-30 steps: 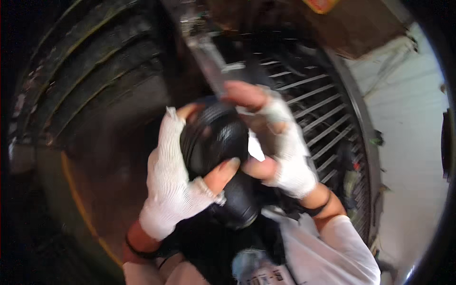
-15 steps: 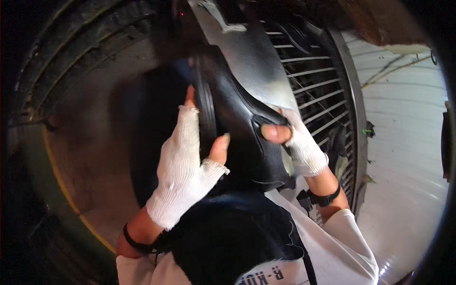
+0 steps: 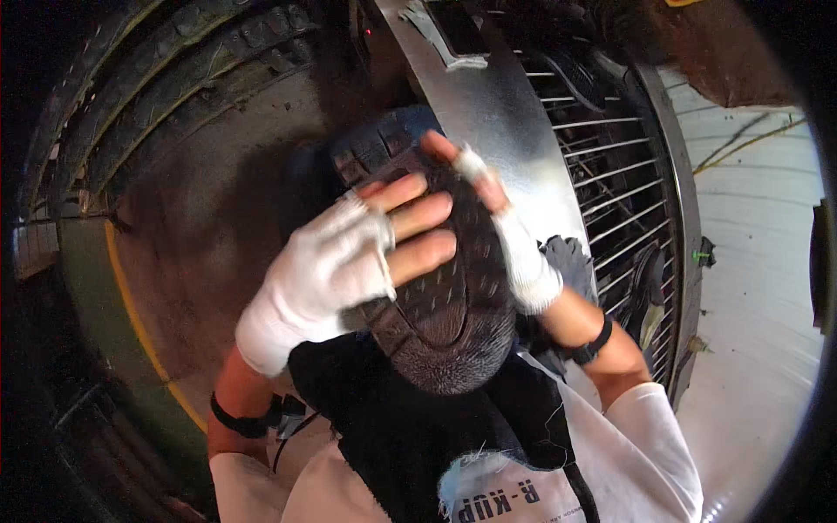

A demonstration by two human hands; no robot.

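Gripping a dark treaded shoe (image 3: 436, 279) sole-up at chest height, the left hand (image 3: 336, 270) lies with fingers spread flat over the sole; the right hand (image 3: 514, 235) curls round its far edge. A slip looks possible, since neither hand seems fully closed. Metal panel (image 3: 488, 105) and wire rack (image 3: 610, 174) crowd the right; leftward lies open floor (image 3: 209, 227).

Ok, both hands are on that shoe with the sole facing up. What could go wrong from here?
1. The left hand only lies flat across the shoe sole, so the shoe may slip.
2. The right hand works right beside the metal plate and wire rack; knuckles could scrape.
3. The black cloth underneath might snag.
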